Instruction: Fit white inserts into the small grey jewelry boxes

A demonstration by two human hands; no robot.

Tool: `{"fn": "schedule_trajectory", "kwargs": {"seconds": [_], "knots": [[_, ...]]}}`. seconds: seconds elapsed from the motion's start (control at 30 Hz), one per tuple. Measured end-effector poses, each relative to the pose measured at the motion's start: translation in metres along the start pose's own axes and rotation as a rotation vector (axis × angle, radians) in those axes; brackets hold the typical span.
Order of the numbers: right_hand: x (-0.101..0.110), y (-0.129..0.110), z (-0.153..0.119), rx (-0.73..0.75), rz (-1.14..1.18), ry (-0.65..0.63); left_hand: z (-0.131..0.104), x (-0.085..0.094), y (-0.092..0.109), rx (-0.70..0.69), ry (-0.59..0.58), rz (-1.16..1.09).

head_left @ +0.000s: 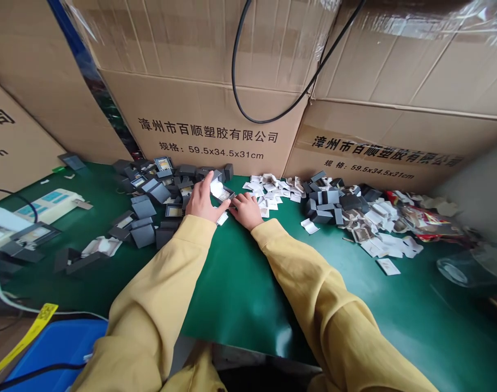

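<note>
Both arms in yellow sleeves reach across a green table (240, 283). My left hand (202, 200) holds a small dark grey box (223, 193) that is open, with a white insert showing inside. My right hand (246, 210) rests on the table at the box's right edge, fingers curled against it. A white card (223, 218) lies just under the box. A heap of dark grey small boxes (158, 190) lies left of my hands, some open.
White inserts (273, 190) lie scattered right of my hands, then more grey boxes (324, 204) and a pile of cards and wrappers (389, 228). Large cardboard cartons (207, 125) wall the table's far side. A blue bin (56, 345) stands at lower left; a black cable (240, 81) hangs above.
</note>
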State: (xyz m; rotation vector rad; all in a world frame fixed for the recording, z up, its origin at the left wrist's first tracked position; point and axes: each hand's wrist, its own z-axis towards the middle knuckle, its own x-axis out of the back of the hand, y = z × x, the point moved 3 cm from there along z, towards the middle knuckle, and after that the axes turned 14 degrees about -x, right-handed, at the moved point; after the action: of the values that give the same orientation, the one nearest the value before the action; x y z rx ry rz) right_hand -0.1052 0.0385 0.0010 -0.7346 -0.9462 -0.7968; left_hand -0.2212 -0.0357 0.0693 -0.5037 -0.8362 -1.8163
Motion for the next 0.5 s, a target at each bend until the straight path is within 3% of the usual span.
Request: {"fn": "schedule_trajectory", "kwargs": {"seconds": [0.13, 0.2, 0.33, 0.4, 0.5], "knots": [[0.001, 0.0, 0.004, -0.013, 0.016, -0.007, 0.001, 0.001, 0.001, 0.018, -0.015, -0.056], [0.007, 0.004, 0.005, -0.054, 0.12, 0.039, 0.0, -0.001, 0.001, 0.039, -0.011, -0.19], [0.021, 0.03, -0.01, -0.312, 0.648, 0.129, -0.005, -0.02, 0.005, 0.085, -0.016, -0.808], [0.022, 0.048, -0.027, -0.46, 0.987, 0.07, -0.012, -0.035, 0.014, 0.103, -0.081, -1.091], [0.025, 0.071, -0.062, -0.592, 1.386, -0.07, -0.025, -0.055, 0.033, 0.171, -0.185, -1.285]]}}
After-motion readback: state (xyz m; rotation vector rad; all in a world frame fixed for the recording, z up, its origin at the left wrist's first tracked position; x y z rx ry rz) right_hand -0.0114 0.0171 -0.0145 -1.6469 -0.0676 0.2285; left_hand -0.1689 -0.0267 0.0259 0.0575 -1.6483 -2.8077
